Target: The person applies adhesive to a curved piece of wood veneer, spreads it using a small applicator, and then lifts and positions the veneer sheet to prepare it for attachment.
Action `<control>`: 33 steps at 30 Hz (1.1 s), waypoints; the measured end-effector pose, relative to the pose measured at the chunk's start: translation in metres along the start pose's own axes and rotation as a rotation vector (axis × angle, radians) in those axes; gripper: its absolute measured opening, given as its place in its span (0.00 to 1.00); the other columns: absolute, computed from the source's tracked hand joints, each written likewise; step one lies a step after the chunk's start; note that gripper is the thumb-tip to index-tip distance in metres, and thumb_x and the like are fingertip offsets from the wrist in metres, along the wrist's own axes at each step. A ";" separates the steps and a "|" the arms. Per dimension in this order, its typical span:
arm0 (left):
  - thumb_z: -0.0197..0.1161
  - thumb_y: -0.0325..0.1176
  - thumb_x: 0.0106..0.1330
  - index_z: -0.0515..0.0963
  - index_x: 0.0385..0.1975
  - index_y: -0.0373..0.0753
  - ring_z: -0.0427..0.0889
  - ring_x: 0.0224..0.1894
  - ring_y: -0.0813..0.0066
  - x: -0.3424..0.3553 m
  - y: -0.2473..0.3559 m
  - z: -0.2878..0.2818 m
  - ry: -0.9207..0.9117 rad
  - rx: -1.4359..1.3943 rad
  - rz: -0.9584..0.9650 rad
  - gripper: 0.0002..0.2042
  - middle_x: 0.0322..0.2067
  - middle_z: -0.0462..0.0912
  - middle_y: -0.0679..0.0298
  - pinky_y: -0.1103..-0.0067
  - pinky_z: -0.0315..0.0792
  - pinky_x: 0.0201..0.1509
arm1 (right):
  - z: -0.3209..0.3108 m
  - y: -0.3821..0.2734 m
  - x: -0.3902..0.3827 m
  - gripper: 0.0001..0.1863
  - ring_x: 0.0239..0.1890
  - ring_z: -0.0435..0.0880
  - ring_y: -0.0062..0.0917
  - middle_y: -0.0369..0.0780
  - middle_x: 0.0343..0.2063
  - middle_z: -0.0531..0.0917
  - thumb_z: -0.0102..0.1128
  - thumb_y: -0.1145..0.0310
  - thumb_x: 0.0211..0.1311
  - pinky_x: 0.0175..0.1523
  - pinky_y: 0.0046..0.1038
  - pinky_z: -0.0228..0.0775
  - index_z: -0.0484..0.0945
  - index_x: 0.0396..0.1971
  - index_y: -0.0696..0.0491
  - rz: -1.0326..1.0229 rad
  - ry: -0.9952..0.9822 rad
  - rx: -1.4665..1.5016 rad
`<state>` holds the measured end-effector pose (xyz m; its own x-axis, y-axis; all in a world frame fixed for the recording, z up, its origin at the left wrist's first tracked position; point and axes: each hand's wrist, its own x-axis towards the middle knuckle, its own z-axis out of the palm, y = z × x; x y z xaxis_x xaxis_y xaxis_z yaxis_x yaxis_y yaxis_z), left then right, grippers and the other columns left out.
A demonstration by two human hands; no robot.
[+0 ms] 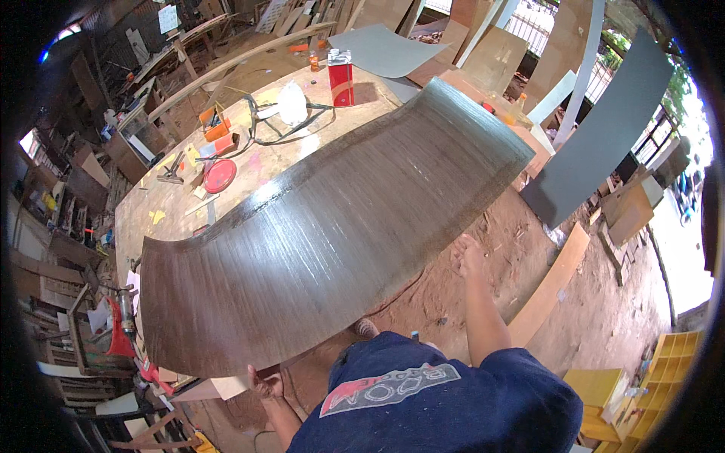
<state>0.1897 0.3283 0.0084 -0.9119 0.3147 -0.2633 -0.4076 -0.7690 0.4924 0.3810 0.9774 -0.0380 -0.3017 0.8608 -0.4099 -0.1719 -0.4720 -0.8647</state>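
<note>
A large, dark brown curved sheet [325, 241] with fine streaks and a glossy sheen lies across the work table [136, 204], its near edge hanging out toward me. At that edge's lower left, my left hand [267, 385] is open, its fingers apart and their tips close to the rim; I cannot tell if they touch it. My right hand [470, 255] is just off the sheet's right near edge, fingers loosely bent and apart, with nothing visible in it.
On the table stand a red metal can [341, 81], a white plastic bag [292, 104], a red round lid [220, 176] and an orange holder [214, 122]. A grey panel [604, 128] leans at the right. A curved wooden strip [550, 287] and yellow shelving [664, 385] are nearby.
</note>
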 end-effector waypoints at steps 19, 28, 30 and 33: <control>0.62 0.54 0.70 0.72 0.67 0.38 0.73 0.66 0.52 0.037 -0.056 0.075 0.077 0.077 0.270 0.32 0.64 0.76 0.55 0.56 0.63 0.73 | -0.096 -0.073 0.179 0.20 0.25 0.77 0.27 0.35 0.30 0.81 0.59 0.65 0.70 0.32 0.34 0.73 0.76 0.58 0.55 -0.092 0.197 -0.184; 0.49 0.72 0.68 0.43 0.81 0.47 0.45 0.80 0.52 0.046 -0.066 0.177 0.782 0.450 0.793 0.49 0.80 0.41 0.57 0.55 0.41 0.82 | -0.082 -0.213 0.273 0.22 0.36 0.78 0.29 0.36 0.40 0.81 0.60 0.62 0.70 0.44 0.35 0.71 0.76 0.59 0.54 -0.186 0.063 0.090; 0.44 0.74 0.69 0.40 0.81 0.48 0.41 0.81 0.52 0.052 -0.077 0.194 0.791 0.425 0.787 0.50 0.81 0.38 0.59 0.56 0.39 0.82 | -0.083 -0.223 0.290 0.22 0.39 0.78 0.29 0.37 0.42 0.81 0.60 0.61 0.70 0.47 0.35 0.71 0.76 0.60 0.54 -0.192 0.028 0.126; 0.39 0.75 0.69 0.38 0.81 0.44 0.40 0.82 0.53 0.047 -0.085 0.217 0.551 0.328 0.808 0.50 0.81 0.36 0.58 0.57 0.39 0.83 | -0.069 -0.238 0.295 0.23 0.43 0.79 0.30 0.37 0.45 0.81 0.60 0.60 0.70 0.51 0.35 0.70 0.76 0.60 0.54 -0.199 -0.032 0.154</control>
<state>0.1711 0.5297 0.1340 -0.8044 -0.5914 -0.0560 0.2493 -0.4217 0.8718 0.3972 1.3569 0.0269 -0.2767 0.9344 -0.2243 -0.3709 -0.3192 -0.8721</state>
